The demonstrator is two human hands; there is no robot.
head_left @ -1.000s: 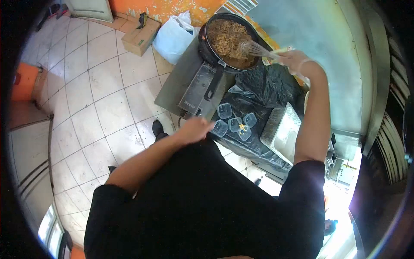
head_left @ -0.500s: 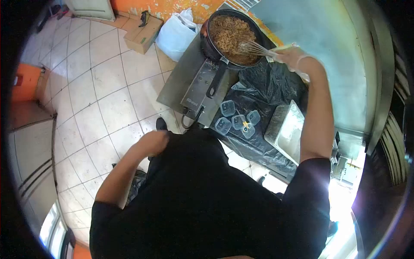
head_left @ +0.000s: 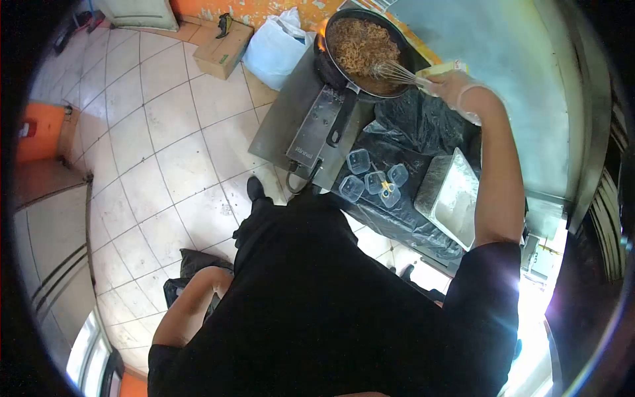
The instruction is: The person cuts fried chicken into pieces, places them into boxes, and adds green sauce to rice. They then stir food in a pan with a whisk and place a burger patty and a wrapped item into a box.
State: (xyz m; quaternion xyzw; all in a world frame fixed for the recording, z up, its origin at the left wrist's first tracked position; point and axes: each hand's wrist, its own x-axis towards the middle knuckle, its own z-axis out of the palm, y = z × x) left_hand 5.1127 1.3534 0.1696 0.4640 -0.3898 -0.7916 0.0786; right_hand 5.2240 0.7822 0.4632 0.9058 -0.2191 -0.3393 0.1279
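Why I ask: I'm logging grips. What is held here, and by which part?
The right hand grips a wire whisk by its handle, its wires in the frying pan; the left hand is out of view.

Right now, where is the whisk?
In the head view, upper right: the whisk is in the gloved right hand, its wires inside the pan of brown food.
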